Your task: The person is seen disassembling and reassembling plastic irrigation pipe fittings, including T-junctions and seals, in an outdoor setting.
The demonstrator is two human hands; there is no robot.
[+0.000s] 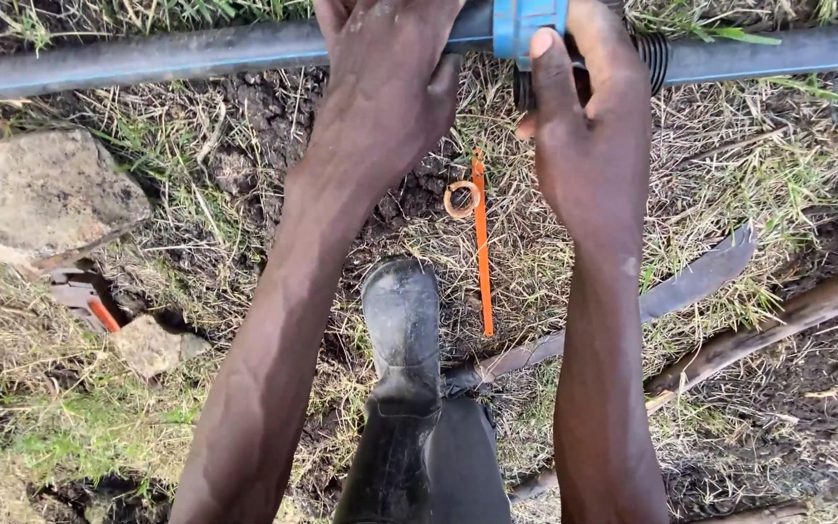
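Orange strip [482, 262] beside a black rubber boot [402, 330] (muddy ground), pale rock [36, 194], long blade [691, 281]

Left hand [385, 87] covers the black pipe [147, 56] beneath it and loses its fingertips past the top edge, right hand [589, 116] hides most of the blue coupling [521, 24], the machete [691, 281] handle disappears behind the rubber boot [402, 330], both forearms cut off below.

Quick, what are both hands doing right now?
Left hand: closed around the dark pipe.
Right hand: grip closed on the blue fitting joining the pipe.
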